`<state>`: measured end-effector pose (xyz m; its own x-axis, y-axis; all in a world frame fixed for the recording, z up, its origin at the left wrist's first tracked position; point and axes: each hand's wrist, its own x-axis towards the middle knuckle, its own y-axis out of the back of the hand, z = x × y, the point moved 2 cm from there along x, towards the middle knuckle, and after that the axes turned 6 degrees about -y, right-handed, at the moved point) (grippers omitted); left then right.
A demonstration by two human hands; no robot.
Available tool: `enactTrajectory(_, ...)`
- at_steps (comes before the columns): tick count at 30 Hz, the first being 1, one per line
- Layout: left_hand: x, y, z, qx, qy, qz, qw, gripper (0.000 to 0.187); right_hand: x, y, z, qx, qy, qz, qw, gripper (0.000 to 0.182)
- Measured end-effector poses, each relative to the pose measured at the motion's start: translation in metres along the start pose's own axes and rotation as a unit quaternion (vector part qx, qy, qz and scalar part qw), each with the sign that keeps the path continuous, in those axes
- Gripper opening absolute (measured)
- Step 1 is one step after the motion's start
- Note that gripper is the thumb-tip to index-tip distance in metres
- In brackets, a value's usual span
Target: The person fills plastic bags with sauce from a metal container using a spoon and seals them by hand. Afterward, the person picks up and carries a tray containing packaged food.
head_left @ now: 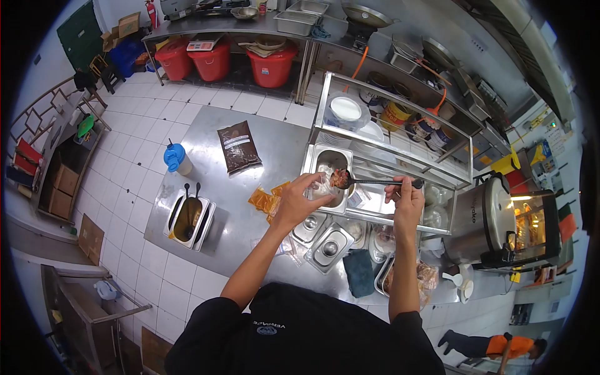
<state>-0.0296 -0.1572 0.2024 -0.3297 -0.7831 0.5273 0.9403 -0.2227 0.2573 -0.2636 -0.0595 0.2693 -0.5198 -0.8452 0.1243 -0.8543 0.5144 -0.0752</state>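
My left hand [301,199] holds a clear plastic bag [321,186] over a deep steel pan [340,153]. In my right hand [405,194] is the handle of a black spoon [378,182], its bowl at the bag and loaded with reddish-brown food [340,178]. Orange packets [267,201] lie just left of my left hand. Below the pan are steel lids [330,248] and a dark green cloth [359,273].
A brown packet [239,148], a blue-capped bottle [177,157] and a pan with ladles [189,217] stand left. A metal rack [397,106] rises behind; a large cooker [478,219] is right. A person in orange [498,345] is at lower right.
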Motion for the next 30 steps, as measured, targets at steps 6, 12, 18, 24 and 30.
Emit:
enactTrajectory(6, 0.0, 0.001, 0.002, 0.013, -0.001, -0.021, 1.0, 0.048, -0.001, -0.025, -0.031, -0.13, 0.049, -0.068, 0.988, 0.026)
enactTrajectory(12, -0.002, -0.005, -0.001, 0.014, -0.015, -0.013, 1.0, 0.049, -0.001, -0.07, -0.081, -0.369, 0.182, -0.207, 0.887, 0.012)
enactTrajectory(18, -0.004, -0.008, -0.004, 0.012, 0.016, 0.022, 1.0, 0.053, -0.014, -0.1, -0.093, -0.437, 0.326, -0.286, 0.788, 0.011)
enactTrajectory(24, -0.006, -0.012, -0.01, 0.0, 0.014, 0.057, 0.998, 0.054, -0.019, -0.109, -0.099, -0.455, 0.37, -0.298, 0.753, 0.014)
enactTrajectory(30, -0.005, -0.013, -0.012, -0.009, 0.018, 0.064, 0.998, 0.057, -0.021, -0.114, -0.103, -0.462, 0.367, -0.297, 0.751, 0.015)
